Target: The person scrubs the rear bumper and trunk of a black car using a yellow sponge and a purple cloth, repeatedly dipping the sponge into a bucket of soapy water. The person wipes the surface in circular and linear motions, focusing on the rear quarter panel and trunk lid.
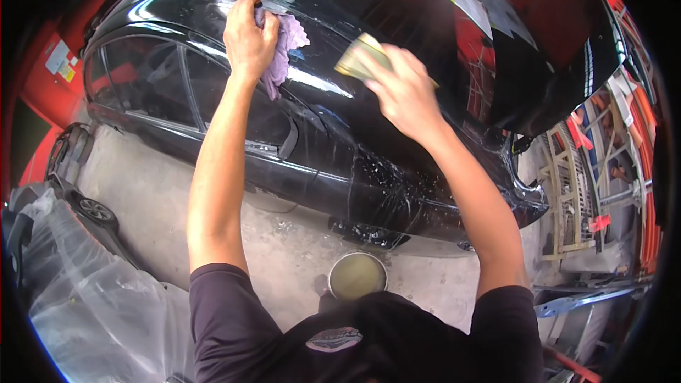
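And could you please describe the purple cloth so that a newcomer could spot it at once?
Find the large black car and the left hand over it. The purple cloth is bunched in that hand, spilling out on its right. Its pale purple sets it apart from the yellowish pad in the right hand.

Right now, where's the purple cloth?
In the head view, the purple cloth is in the left hand, over the black car, left of the yellowish pad in the right hand.

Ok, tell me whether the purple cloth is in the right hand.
No, the purple cloth is in the left hand, while the right hand holds a yellowish pad.
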Motion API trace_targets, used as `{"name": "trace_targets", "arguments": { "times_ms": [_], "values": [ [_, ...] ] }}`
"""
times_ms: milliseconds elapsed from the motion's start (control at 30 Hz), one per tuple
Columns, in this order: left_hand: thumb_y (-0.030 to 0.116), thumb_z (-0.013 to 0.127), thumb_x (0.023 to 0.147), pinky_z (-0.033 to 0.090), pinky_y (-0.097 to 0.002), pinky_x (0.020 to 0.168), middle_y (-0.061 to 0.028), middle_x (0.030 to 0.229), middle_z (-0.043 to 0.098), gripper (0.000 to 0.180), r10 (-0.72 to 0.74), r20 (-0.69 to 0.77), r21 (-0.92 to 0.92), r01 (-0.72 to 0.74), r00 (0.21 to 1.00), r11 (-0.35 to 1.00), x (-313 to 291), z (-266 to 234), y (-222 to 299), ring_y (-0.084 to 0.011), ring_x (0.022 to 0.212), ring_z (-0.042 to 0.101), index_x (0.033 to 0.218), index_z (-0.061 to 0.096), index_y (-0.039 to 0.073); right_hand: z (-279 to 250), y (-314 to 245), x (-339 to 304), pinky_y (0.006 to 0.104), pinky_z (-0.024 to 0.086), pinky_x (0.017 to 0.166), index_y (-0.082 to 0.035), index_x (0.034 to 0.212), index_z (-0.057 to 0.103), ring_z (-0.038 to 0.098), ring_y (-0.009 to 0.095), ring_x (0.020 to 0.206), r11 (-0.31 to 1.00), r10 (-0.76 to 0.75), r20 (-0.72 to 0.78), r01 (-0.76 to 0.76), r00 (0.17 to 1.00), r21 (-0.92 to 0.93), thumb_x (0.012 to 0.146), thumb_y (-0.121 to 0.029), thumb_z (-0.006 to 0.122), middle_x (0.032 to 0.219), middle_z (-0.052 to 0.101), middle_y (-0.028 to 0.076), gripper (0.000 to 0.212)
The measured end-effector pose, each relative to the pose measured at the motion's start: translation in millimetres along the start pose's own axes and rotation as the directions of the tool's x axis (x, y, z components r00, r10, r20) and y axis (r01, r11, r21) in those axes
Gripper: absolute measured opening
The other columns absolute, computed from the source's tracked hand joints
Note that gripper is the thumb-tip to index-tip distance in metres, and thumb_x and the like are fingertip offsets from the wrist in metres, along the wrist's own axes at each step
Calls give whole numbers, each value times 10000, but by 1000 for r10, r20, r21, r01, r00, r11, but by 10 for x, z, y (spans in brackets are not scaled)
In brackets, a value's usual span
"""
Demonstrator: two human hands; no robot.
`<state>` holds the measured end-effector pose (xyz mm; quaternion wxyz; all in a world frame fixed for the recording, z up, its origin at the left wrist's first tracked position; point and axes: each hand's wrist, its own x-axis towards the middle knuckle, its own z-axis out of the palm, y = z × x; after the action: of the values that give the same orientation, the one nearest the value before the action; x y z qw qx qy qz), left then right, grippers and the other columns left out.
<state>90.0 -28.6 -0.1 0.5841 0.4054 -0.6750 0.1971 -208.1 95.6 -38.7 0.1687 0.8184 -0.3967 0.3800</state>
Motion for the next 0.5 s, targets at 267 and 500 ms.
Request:
{"name": "trace_targets", "arguments": {
  "times_ms": [267, 500],
  "values": [
    [152, 765, 892, 552, -456, 999, -153, 1186, 751, 314, 71, 34, 36, -72, 997, 997, 25, 58, -94, -367, 1120, 708, 1190, 742, 55, 118, -139, 137, 522, 477, 991, -154, 1385, 730, 631, 366, 1166, 995, 101, -65, -100, 993, 29, 877, -83, 755, 1231, 667, 161, 514],
    [108, 716, 915, 544, -443, 1012, -126, 1203, 760, 205, 156, 63, 25, -158, 986, 987, 51, -21, -137, -351, 1144, 711, 1103, 762, 40, -633, 89, -1382, 541, 517, 1037, -165, 1405, 730, 654, 401, 1231, 973, 221, -55, -224, 974, -61, 854, -116, 806, 1323, 680, 220, 558]
  ]
}}
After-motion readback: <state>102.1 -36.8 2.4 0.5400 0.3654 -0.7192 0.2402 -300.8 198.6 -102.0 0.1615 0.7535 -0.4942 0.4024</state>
